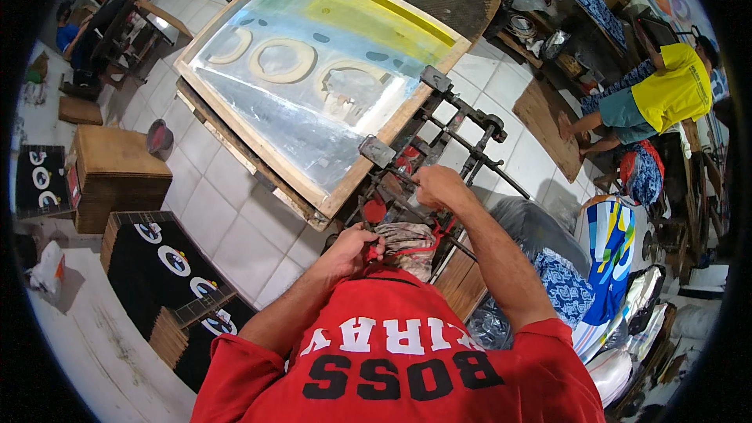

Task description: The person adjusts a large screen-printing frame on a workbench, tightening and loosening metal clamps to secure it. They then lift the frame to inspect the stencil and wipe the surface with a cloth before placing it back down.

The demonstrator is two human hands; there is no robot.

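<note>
A wooden-framed printing screen (258, 121) lies tilted up in front of me, its mesh tinted yellow and blue with ring-shaped patterns. Its near right edge sits in two metal clamps, one of them a grey clamp block (377, 152), on a dark metal hinge frame (462, 129). My right hand (439, 187) is closed round a dark metal rod of that frame. Lower and to the left, my left hand (352, 252) is closed close to my body, beside the hinge parts. A bit of red shows at its fingers; what it holds is hidden.
Black printed panels (149, 274) lie on a long table at the left. Near them stands a brown box (121, 176). Plastic-wrapped bundles (540, 227) crowd my right side. A person in a yellow shirt (670, 90) works at the far right; another person sits at the upper left.
</note>
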